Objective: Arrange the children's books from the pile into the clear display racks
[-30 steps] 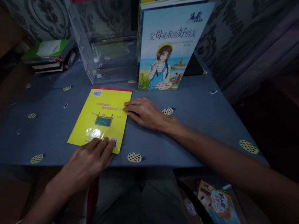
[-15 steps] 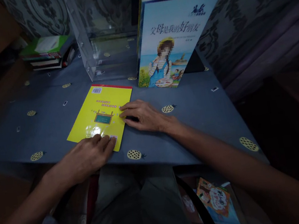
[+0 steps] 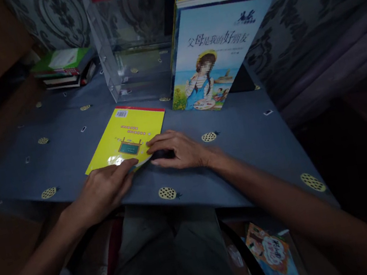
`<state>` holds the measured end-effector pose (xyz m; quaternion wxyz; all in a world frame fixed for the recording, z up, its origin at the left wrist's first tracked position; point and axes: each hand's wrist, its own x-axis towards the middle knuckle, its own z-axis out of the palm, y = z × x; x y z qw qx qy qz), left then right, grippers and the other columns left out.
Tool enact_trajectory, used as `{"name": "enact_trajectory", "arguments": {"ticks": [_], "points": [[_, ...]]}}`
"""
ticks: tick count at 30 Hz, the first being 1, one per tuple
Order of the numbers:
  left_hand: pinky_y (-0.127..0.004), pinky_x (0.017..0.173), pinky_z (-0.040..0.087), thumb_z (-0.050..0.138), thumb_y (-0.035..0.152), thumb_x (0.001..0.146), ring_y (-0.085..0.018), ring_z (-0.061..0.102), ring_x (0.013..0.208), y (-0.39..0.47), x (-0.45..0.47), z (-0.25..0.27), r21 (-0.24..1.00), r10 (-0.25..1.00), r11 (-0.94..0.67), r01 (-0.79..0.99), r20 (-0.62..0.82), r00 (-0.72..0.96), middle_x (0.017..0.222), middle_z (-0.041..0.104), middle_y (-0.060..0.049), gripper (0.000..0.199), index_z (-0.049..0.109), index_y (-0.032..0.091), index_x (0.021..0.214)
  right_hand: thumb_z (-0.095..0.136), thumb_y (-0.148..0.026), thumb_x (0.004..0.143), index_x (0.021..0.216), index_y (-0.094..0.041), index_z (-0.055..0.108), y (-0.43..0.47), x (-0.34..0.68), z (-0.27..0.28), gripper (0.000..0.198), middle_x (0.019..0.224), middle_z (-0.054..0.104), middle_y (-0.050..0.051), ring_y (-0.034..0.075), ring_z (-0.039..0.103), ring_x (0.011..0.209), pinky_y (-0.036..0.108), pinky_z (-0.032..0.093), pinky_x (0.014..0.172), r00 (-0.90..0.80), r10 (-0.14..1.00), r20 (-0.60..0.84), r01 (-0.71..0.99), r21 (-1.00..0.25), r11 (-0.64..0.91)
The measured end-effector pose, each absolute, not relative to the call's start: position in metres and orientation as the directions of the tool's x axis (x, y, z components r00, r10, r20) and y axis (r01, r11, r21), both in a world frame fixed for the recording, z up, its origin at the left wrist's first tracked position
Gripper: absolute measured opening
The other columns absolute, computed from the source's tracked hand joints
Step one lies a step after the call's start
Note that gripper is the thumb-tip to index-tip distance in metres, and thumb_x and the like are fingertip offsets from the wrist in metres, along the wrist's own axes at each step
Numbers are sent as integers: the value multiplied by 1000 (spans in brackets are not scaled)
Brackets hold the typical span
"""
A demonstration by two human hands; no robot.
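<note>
A yellow book with a red strip along its far edge lies on the table, its barcode side up. At its near edge my left hand is closed on the lower right corner, one finger on top of the cover. That corner is bent up and partly hidden by the hand. My right hand rests by the book's right edge, fingertips on the cover and thumb held apart below.
A blue picture book stands upright in front of other books. Beside it is a clear plastic rack. Stacked books lie at the back left of the patterned blue tablecloth. Below the table is an orange-and-blue package.
My left hand has shifted at the near edge, and the book's lower right corner has gone from flat to bent up. My right hand has moved slightly toward me.
</note>
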<state>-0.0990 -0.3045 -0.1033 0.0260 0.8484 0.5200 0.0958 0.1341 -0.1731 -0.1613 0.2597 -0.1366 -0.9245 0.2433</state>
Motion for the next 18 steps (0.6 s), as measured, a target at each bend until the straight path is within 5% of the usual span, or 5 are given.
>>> {"name": "enact_trajectory", "arguments": {"ticks": [7, 13, 18], "points": [[-21, 56, 41, 45, 37, 99, -11, 59, 59, -297, -92, -91, 454, 975, -208, 866, 24, 221, 71, 67, 2, 26, 63, 20, 93, 59, -30, 101, 110, -19, 74, -169, 132, -169, 21, 112, 76, 10, 19, 72, 104, 34, 53, 92, -815, 357, 456, 58, -548, 834], [-22, 59, 50, 63, 48, 84, -11, 61, 63, -281, -99, -95, 814, 941, 91, 573, -259, 218, 70, 66, 0, 31, 63, 17, 78, 58, -32, 101, 109, -19, 75, -167, 133, -170, 23, 112, 76, 10, 19, 72, 103, 34, 54, 90, -823, 333, 460, 40, -537, 842], [-29, 66, 60, 80, 43, 69, -13, 66, 61, -272, -102, -109, 848, 831, 372, 377, -485, 271, 66, 68, 1, 32, 63, 17, 76, 65, -29, 97, 109, -20, 76, -165, 136, -172, 19, 119, 75, 12, 23, 71, 109, 39, 52, 95, -847, 337, 410, 93, -510, 855]]}}
